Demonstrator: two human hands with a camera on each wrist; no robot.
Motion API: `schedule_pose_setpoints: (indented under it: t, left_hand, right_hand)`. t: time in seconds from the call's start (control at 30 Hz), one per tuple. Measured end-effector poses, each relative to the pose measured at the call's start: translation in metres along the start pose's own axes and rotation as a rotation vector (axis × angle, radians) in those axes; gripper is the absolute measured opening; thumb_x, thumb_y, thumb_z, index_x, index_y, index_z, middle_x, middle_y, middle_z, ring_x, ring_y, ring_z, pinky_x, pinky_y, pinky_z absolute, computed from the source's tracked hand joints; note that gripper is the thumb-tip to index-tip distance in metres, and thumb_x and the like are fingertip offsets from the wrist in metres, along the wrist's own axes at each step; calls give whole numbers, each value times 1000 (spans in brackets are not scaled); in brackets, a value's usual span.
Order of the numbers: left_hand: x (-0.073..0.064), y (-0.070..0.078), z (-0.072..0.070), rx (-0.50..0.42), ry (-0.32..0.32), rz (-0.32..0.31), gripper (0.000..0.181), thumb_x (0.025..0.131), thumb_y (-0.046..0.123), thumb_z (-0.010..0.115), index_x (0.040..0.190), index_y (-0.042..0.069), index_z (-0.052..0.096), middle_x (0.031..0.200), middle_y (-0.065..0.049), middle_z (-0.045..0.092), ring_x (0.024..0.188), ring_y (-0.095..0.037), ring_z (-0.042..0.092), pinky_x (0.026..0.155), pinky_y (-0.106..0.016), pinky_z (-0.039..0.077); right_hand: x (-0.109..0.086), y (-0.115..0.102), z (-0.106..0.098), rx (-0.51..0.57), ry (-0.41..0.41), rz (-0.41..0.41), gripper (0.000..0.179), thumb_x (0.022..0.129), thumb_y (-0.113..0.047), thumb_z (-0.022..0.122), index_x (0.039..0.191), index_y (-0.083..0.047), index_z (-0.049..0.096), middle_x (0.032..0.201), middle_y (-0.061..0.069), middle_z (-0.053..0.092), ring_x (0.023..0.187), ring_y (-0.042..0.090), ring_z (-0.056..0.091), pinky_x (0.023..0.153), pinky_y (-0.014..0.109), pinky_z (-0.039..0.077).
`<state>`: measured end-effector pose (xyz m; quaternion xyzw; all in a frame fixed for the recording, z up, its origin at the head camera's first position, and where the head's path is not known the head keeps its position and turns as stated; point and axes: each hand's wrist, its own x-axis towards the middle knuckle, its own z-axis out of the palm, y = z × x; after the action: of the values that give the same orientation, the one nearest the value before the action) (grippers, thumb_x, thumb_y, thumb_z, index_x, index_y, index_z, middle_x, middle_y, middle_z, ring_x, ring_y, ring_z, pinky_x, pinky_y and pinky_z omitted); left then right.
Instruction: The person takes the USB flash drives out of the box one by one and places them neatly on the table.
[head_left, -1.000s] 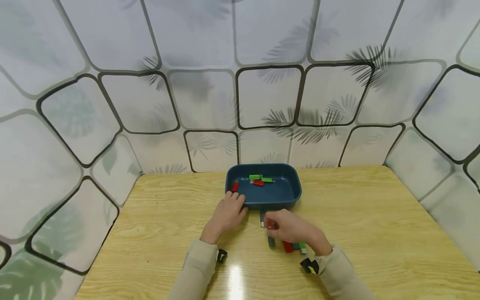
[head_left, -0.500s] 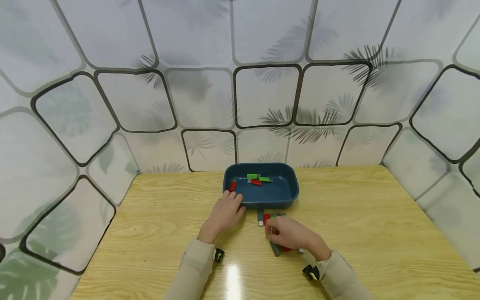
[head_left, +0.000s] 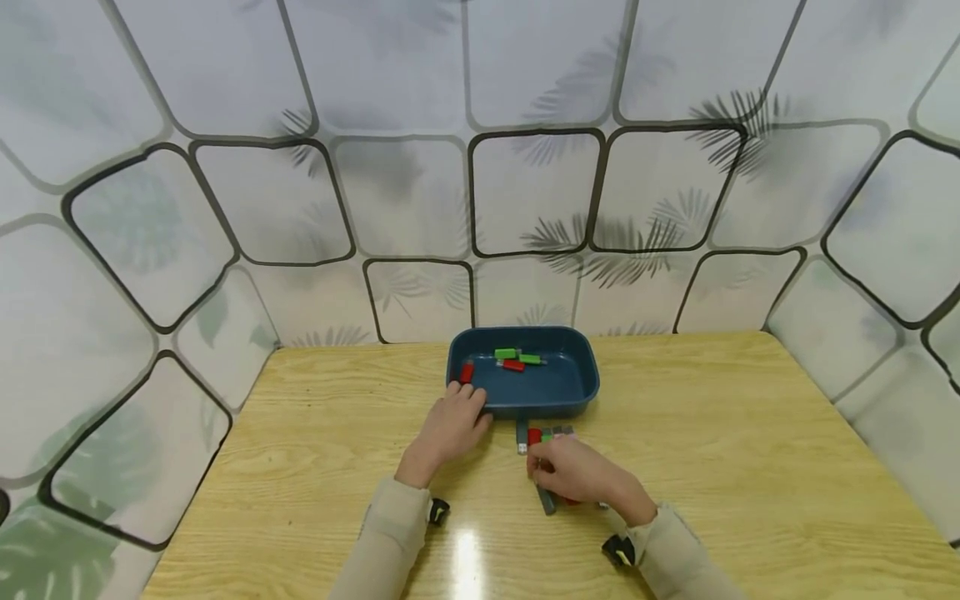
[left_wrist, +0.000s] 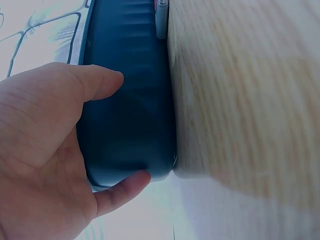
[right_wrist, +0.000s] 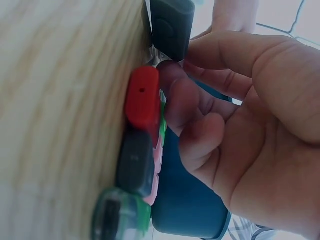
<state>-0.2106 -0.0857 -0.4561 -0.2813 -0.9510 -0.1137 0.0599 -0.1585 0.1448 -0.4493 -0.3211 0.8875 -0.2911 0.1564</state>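
My left hand (head_left: 452,423) grips the near left rim of a dark blue plastic tray (head_left: 540,411), fingers over the rim and thumb against the outer wall. In the left wrist view the thumb (left_wrist: 102,82) lies on that wall. My right hand (head_left: 581,469) pinches a dark grey USB stick (head_left: 546,500) by one end, low over the table. The right wrist view shows this grey stick (right_wrist: 172,30) at the fingertips, its connector end partly hidden. Beside it lie a red USB stick (right_wrist: 142,97), another dark one (right_wrist: 136,162) and a green-and-clear one (right_wrist: 120,215).
Inside the tray are green USB sticks (head_left: 506,354) and red USB sticks (head_left: 513,366). A grey USB stick (head_left: 522,437) and a red one (head_left: 534,436) lie in a row before the tray, partly behind my right hand. A patterned curtain (head_left: 420,200) encloses the wooden table (head_left: 337,417).
My right hand has drawn slightly toward me, uncovering the row of sticks before the tray. The grey stick it pinches has shifted nearer and tilted a little. My left hand stays on the rim.
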Motion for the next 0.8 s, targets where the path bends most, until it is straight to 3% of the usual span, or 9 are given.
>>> schedule_pose_setpoints:
  t: [0.8]
  left_hand:
    - [0, 1, 1, -3, -30, -32, 18, 100, 29, 60, 99, 11, 58, 93, -6, 55, 86, -23, 42, 65, -35, 44]
  right_hand:
    - [-4, 3, -1, -30, -20, 17, 9, 91, -5, 67, 90, -14, 67, 76, -11, 60, 63, 0, 50, 61, 22, 45]
